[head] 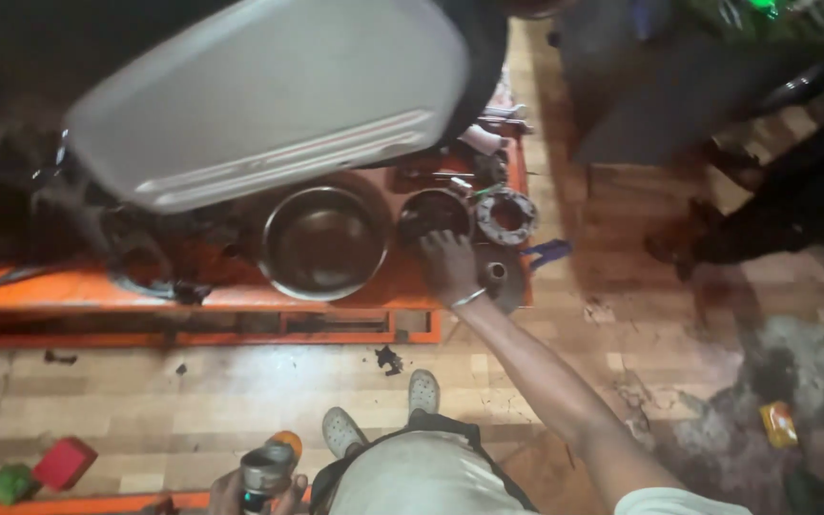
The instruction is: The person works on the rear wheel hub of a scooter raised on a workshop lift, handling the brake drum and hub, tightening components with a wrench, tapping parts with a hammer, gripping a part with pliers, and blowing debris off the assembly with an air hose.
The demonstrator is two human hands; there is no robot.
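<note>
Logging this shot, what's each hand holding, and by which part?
The left hand grips a metal can around its body. The right hand rests at the small dark bowl; no grip is discernible.

A small dark round bowl (pixel 431 212) sits just right of the frame's centre on an orange platform, its rim dirty and its inside almost black. The fingers of the right hand (pixel 450 265) rest on its near edge. It lies between a larger steel bowl on its left and a toothed metal ring on its right, close to both.

A round dark metal disc (pixel 503 277) with a small raised hub in its middle lies flat just right of that hand, at the platform's right end, partly covered by the wrist.

A metal can (pixel 265 474), cylindrical with a shiny grey top, stands upright at the bottom edge, left of centre, gripped in the left hand (pixel 231 494).
</note>
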